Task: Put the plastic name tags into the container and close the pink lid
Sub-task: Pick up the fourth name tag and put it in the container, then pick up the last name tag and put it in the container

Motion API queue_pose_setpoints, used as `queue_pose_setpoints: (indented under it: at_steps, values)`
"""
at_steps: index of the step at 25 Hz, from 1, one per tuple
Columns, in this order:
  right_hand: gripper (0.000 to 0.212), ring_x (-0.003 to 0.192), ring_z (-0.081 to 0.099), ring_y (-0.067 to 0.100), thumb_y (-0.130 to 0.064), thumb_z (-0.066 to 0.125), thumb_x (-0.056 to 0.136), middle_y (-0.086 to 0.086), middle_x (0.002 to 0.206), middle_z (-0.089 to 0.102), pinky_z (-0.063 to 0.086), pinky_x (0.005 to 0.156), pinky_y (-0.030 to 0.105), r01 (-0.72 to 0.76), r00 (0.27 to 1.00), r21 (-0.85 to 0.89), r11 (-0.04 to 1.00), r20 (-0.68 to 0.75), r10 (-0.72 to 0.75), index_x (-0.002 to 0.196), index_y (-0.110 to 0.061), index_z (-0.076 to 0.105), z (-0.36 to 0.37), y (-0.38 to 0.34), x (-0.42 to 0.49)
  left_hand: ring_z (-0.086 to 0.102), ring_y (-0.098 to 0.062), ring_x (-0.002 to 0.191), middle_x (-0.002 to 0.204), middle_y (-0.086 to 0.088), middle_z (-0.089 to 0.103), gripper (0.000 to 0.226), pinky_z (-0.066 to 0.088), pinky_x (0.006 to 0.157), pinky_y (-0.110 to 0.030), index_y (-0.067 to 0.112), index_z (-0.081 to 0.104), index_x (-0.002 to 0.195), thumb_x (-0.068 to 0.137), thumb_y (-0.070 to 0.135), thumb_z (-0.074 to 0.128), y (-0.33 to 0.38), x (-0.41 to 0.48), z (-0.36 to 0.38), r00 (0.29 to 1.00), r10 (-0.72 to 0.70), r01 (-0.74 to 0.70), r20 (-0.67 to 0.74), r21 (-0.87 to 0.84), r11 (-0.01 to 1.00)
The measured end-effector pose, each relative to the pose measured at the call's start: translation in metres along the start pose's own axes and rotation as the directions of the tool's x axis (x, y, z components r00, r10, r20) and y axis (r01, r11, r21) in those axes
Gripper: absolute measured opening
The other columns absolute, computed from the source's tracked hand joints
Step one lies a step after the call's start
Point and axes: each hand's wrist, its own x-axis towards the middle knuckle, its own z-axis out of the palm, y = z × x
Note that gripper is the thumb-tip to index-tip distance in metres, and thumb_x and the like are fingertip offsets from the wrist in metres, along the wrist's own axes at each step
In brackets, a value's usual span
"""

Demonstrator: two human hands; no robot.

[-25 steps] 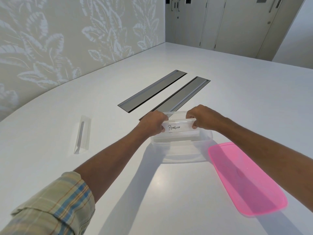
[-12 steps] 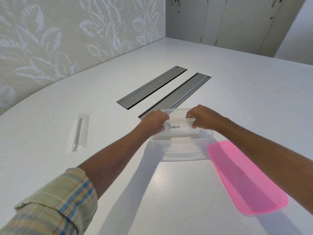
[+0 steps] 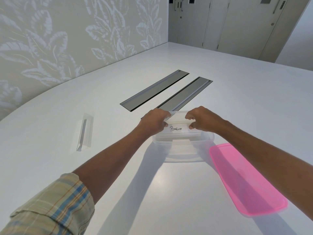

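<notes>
Head view: nearest, a plaid sleeve (image 3: 50, 206) covers the left forearm at the lower left corner, with bare white table (image 3: 152, 192) between the two arms. The pink lid (image 3: 245, 180) lies flat to the right of the container, its near end close to the table's front area and its far corner just beside the container's right wall. The clear container (image 3: 184, 150) stands open ahead. Over its mouth, the left hand (image 3: 154, 122) and right hand (image 3: 205, 119) pinch the two ends of a name tag (image 3: 177, 128) marked "PENGUIN", fingertips curled onto it. A second clear name tag (image 3: 84, 133) lies well apart to the left on open surface. Beyond, two recessed grey slots (image 3: 167, 90) run diagonally; the container's far rim sits just beside them.
</notes>
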Motion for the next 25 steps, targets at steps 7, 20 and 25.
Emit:
queue_pose_setpoints:
  at_steps: [7, 20, 25]
  values:
    - [0.028, 0.110, 0.067, 0.023, -0.032, 0.076, 0.092, -0.001, 0.117, 0.074, 0.056, 0.088, 0.040, 0.038, 0.987, 0.057, 0.998, -0.159, -0.028, 0.119, -0.023, 0.074, -0.017, -0.048, -0.006, 0.072, -0.027, 0.104, 0.108, -0.004, 0.079, 0.020, 0.059, 0.087, -0.044, 0.015, 0.075, 0.114, 0.099, 0.024, 0.066, -0.016, -0.039, -0.035, 0.982, -0.018, 0.002, -0.186, -0.087, 0.996]
    - [0.028, 0.104, 0.073, 0.020, -0.027, 0.081, 0.089, 0.004, 0.112, 0.077, 0.060, 0.092, 0.042, 0.216, 0.965, 0.283, 0.935, -0.206, -0.160, 0.112, -0.013, 0.077, -0.008, -0.186, 0.013, 0.066, -0.026, 0.124, 0.130, -0.003, 0.074, 0.031, 0.053, 0.102, -0.041, 0.018, 0.071, 0.133, 0.104, 0.024, 0.062, -0.111, -0.136, -0.079, 0.953, -0.211, 0.210, -0.220, -0.028, 0.977]
    - [0.030, 0.102, 0.072, 0.019, -0.028, 0.083, 0.088, 0.004, 0.110, 0.077, 0.060, 0.093, 0.042, 0.250, 0.962, 0.334, 0.909, -0.190, -0.195, 0.112, -0.011, 0.077, 0.012, -0.241, 0.027, 0.065, -0.027, 0.125, 0.131, -0.003, 0.073, 0.032, 0.054, 0.101, -0.043, 0.020, 0.070, 0.135, 0.105, 0.023, 0.059, -0.158, -0.170, -0.089, 0.938, -0.275, 0.284, -0.213, 0.013, 0.959]
